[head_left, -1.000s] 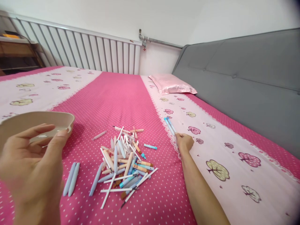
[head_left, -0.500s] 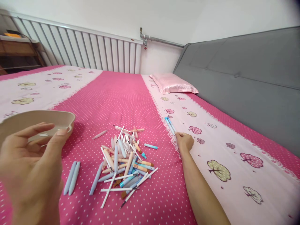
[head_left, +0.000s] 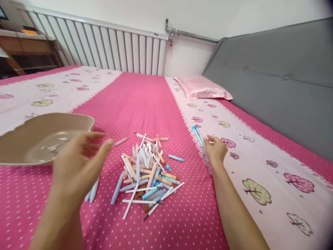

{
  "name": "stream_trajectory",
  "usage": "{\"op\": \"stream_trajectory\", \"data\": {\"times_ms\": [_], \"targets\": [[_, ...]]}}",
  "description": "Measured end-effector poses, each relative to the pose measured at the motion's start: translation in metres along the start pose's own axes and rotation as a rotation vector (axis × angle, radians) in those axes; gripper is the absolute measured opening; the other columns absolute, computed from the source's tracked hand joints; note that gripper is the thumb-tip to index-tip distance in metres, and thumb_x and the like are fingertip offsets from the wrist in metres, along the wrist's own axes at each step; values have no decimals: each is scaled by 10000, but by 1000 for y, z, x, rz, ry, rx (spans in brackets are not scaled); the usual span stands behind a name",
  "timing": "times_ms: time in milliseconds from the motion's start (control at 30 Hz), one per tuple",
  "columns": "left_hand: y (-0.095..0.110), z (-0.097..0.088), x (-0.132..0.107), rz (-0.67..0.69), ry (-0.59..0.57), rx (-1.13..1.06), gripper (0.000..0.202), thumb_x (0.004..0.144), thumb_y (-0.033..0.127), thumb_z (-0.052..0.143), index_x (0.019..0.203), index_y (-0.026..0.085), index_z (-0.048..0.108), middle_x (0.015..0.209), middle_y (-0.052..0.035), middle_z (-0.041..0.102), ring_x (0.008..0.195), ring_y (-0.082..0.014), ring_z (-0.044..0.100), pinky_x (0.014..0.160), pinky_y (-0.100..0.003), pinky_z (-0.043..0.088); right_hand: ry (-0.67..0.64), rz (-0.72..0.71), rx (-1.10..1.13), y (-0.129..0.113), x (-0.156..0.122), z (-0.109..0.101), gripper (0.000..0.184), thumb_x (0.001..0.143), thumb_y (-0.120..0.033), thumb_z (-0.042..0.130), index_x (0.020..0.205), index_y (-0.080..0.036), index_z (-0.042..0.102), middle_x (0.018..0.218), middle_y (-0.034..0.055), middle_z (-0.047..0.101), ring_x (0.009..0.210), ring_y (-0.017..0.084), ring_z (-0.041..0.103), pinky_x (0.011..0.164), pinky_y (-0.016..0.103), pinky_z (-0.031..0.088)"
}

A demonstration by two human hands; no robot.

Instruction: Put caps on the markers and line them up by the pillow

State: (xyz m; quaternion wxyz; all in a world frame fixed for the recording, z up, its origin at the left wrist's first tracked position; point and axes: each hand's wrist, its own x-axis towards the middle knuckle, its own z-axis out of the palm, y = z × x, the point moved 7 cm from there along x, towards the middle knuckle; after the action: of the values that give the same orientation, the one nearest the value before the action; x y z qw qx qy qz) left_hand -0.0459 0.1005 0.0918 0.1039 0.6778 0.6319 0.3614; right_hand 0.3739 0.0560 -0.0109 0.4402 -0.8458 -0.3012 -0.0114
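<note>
My left hand (head_left: 75, 166) is open and slightly blurred in front of the beige basin (head_left: 44, 123), its thumb and fingers apart and holding nothing. Small white pieces (head_left: 54, 147) lie in the basin. Partly hidden behind that wrist are two pale blue pen barrels (head_left: 94, 190). My right hand (head_left: 215, 150) rests on the sheet with its fingers loosened, just beside two light blue pens (head_left: 198, 136) lying side by side. Between the hands spreads a pile of pen parts (head_left: 152, 170): white refills, pale blue and peach barrels, brown and blue ends.
A single blue pen piece (head_left: 176, 158) lies right of the pile, a pinkish barrel (head_left: 121, 141) to its upper left. Beyond are a pink pillow (head_left: 204, 86), a grey headboard (head_left: 273, 66), a white radiator (head_left: 104, 41) and a wooden table (head_left: 28, 45). Pink patterned bedding (head_left: 140, 100) covers the bed.
My right hand has loosened its fingers from the two blue pens, which stay put. My left hand has moved right, away from the basin's rim. The view has turned slightly left.
</note>
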Motion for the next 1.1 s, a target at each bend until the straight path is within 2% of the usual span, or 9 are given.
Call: {"op": "stream_trajectory", "data": {"times_ms": [67, 133, 167, 267, 333, 500, 733, 967, 1100], "targets": [[1, 21, -2, 51, -241, 96, 519, 755, 569, 467, 1099, 196, 577, 979, -63, 654, 821, -226, 624, 715, -338, 478, -98, -74, 98, -17, -7, 6, 375, 728, -397, 586, 997, -162, 701, 913, 86, 715, 778, 220, 655, 805, 342, 468], [-2, 43, -7, 81, -468, 197, 521, 794, 535, 414, 1147, 184, 566, 997, -87, 667, 870, -251, 628, 737, -353, 469, -281, -166, 155, -36, -20, 17, 384, 722, -410, 599, 999, -163, 697, 927, 83, 715, 792, 216, 652, 781, 333, 479], [-5, 51, -10, 80, -537, 235, 516, 811, 516, 387, 1155, 175, 565, 1000, -100, 672, 899, -261, 629, 746, -354, 466, -393, -208, 148, -45, -30, 25, 380, 724, -394, 603, 1012, -162, 690, 948, 82, 713, 814, 211, 651, 788, 327, 479], [-13, 65, -14, 58, -626, 324, 459, 816, 457, 370, 1102, 183, 602, 976, -110, 688, 911, -269, 637, 746, -341, 464, -721, -297, 37, -61, -64, 45, 386, 733, -341, 619, 1068, -153, 662, 1021, 87, 699, 884, 207, 645, 811, 319, 470], [-17, 71, -17, 48, -674, 358, 407, 802, 421, 391, 1053, 204, 626, 939, -95, 698, 876, -259, 647, 731, -327, 462, -840, -334, -45, -64, -82, 53, 378, 735, -353, 635, 1060, -162, 662, 1024, 83, 695, 888, 213, 644, 785, 315, 471], [-19, 77, -21, 37, -748, 380, 360, 777, 355, 431, 1045, 206, 620, 878, -86, 702, 808, -243, 652, 697, -308, 453, -874, -403, -155, -70, -98, 59, 241, 760, -238, 615, 985, -169, 668, 838, 46, 690, 729, 171, 619, 637, 262, 438], [-18, 85, -22, 66, -758, 335, 356, 809, 323, 410, 1102, 186, 560, 853, -88, 692, 782, -236, 643, 664, -301, 433, -1018, -402, 66, -87, -120, 64, 211, 769, -202, 595, 962, -150, 661, 792, 28, 672, 688, 141, 605, 630, 239, 447], [-9, 91, -25, 141, -778, 308, 389, 844, 332, 381, 1166, 167, 522, 882, -107, 683, 772, -252, 634, 650, -316, 412, -1062, -454, 167, -94, -133, 68, 372, 779, -238, 595, 1140, -147, 599, 907, 69, 658, 738, 162, 614, 675, 281, 488], [-7, 97, -26, 51, -742, 230, 423, 830, 378, 421, 1171, 149, 522, 845, -103, 678, 776, -261, 633, 685, -341, 428, -1102, -473, 210, -97, -142, 71, 440, 794, -255, 585, 1218, -147, 537, 1087, 117, 634, 859, 207, 624, 790, 362, 491]]}}
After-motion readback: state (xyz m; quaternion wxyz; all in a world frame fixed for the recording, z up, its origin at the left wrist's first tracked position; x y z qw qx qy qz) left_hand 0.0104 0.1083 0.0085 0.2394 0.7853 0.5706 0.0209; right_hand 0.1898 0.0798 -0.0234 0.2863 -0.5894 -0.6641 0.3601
